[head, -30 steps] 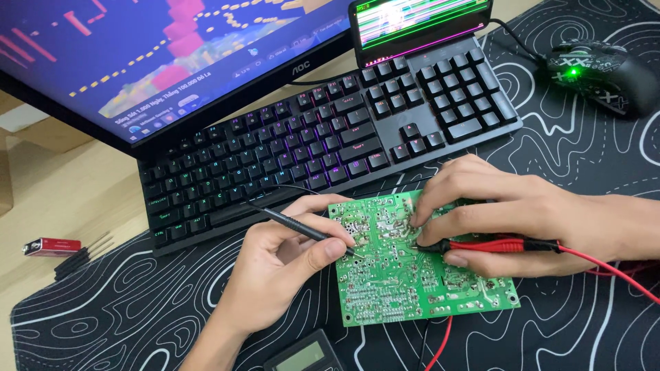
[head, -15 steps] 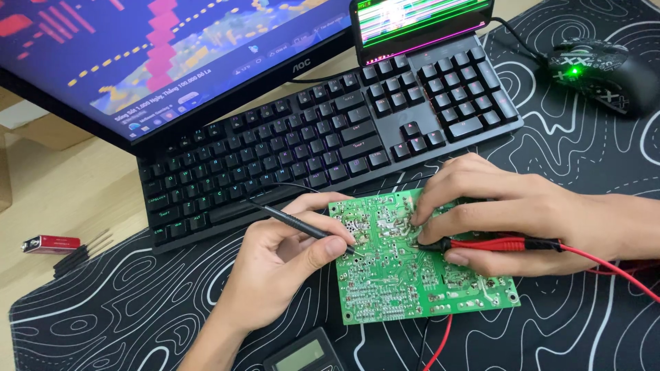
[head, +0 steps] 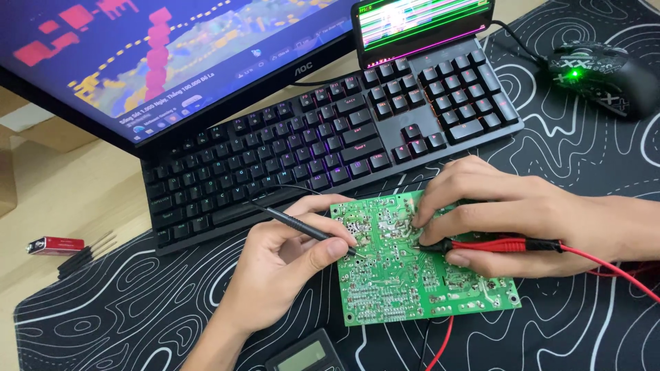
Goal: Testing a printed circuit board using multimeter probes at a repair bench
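Head view, lower edge of the frame: the top of a grey meter (head: 306, 355) with a pale display shows, and red and black leads (head: 440, 340) run up from there under the board. Just above, at lower centre, a green circuit board (head: 412, 275) lies solder side up on the black patterned desk mat (head: 137, 323) covering the table.

The left hand (head: 275, 275), coming up from the lower left, is closed in a pen grip on a black probe (head: 302, 227), whose tip rests on the board near its left middle. The right hand (head: 509, 220), entering from the right, lies over the board's upper right part; its fingers are closed around a red probe (head: 505, 244), whose tip touches the board near the centre. The red lead trails off to the right edge.

Compared with the earlier frames, neither hand, neither probe nor the board has shifted in any way that can be made out; only the picture on the monitor has changed. Judgement: both probe tips are being held steady on their points, consistent with a reading in progress.

At left, beside the mat, a small red battery (head: 55, 244) lies on the wooden table (head: 75, 199). Beyond the board stands a backlit black keyboard (head: 330, 144). A black mouse (head: 605, 77) with a green light sits upper right. Farthest back are a monitor (head: 151, 62) at upper left and a lit phone (head: 423, 20) propped at top centre.
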